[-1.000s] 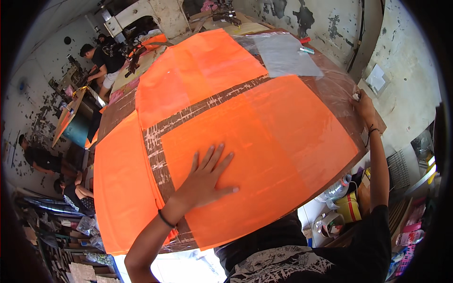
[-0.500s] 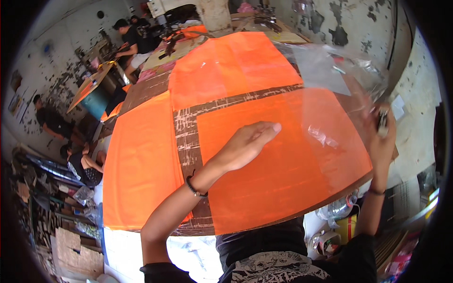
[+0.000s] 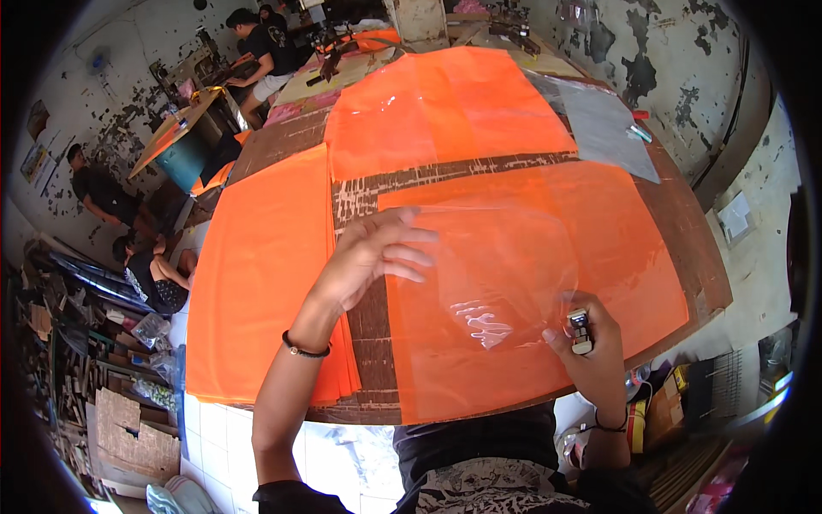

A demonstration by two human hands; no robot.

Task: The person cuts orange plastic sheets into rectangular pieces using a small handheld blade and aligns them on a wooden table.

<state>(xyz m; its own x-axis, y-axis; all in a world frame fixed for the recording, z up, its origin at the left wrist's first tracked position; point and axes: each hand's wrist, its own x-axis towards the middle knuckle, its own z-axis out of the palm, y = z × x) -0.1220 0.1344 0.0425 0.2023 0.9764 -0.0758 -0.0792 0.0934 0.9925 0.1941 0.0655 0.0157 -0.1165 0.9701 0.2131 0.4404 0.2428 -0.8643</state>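
R fingers [image 3: 558, 344] w/ shiny tool [image 3: 580, 330], glossy clear film [image 3: 484, 324], orange rect. sheet [image 3: 621, 257]

On the table [image 3: 693, 231]: sheet stack [image 3: 257, 283] at left; front sheet [image 3: 616, 231] to its right, near edge, with plastic film [image 3: 488, 283] over it. Rear sheet [image 3: 454, 111] lies behind the front sheet, folded film [image 3: 606, 128] just right.

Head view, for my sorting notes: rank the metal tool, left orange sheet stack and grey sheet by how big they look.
1. Left orange sheet stack
2. Grey sheet
3. Metal tool, in the right hand
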